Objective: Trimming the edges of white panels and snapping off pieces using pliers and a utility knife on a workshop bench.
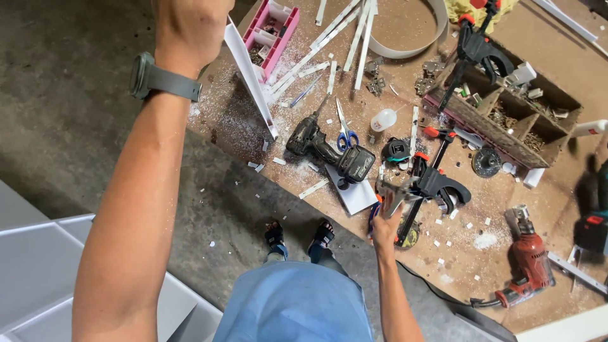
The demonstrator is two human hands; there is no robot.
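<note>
White plastic strip [250, 76], likely light and flexible, is grasped at its upper end by the left hand [190, 25] above the board's [557, 209] edge. The right hand [385, 228] clasps a bar clamp [424, 183] near 1 drill [329, 149].

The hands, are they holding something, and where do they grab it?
The right hand grips a black bar clamp at its handle end, over the workbench. The left hand is raised beside a white strip; whether it holds it cannot be told.
</note>
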